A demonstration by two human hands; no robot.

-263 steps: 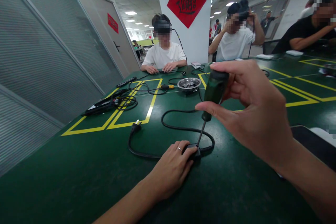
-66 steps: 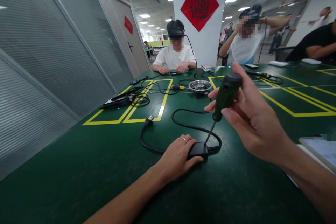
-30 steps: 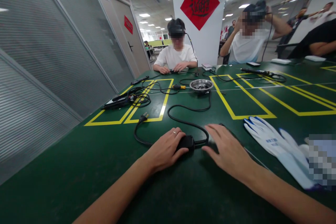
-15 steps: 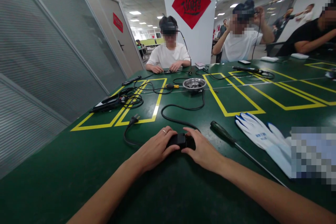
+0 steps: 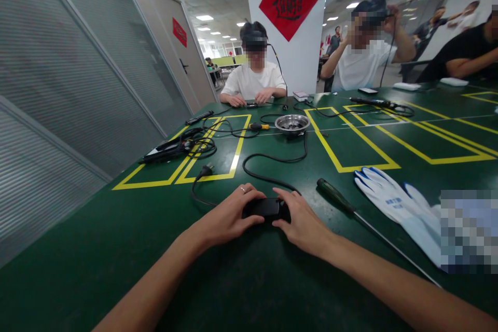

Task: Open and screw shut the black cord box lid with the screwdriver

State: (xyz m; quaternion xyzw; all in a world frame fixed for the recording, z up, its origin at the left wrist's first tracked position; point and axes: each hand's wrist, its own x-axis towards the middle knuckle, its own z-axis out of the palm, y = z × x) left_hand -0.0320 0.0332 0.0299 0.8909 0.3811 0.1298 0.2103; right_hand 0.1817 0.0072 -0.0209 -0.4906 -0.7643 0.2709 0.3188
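Observation:
Both my hands hold a black box-shaped casing low over the near middle of the green table; whether it touches the top I cannot tell. My left hand grips its left end between thumb and fingers. At the other end, the thumb and fingers of my right hand are closed around a dark part of it. A black cord with a two-pin plug runs behind my left hand. Another stretch of black cable passes behind my right hand; where it joins is hidden.
Right of my hands lie a long screwdriver and white gloves. Further back are a metal bowl with small dark parts, a yellow-and-black screwdriver and coiled cables. A co-worker sits opposite.
The black casing has turned in my hands, so a longer flat face shows between them. My view has shifted slightly, moving the table things a little to the right.

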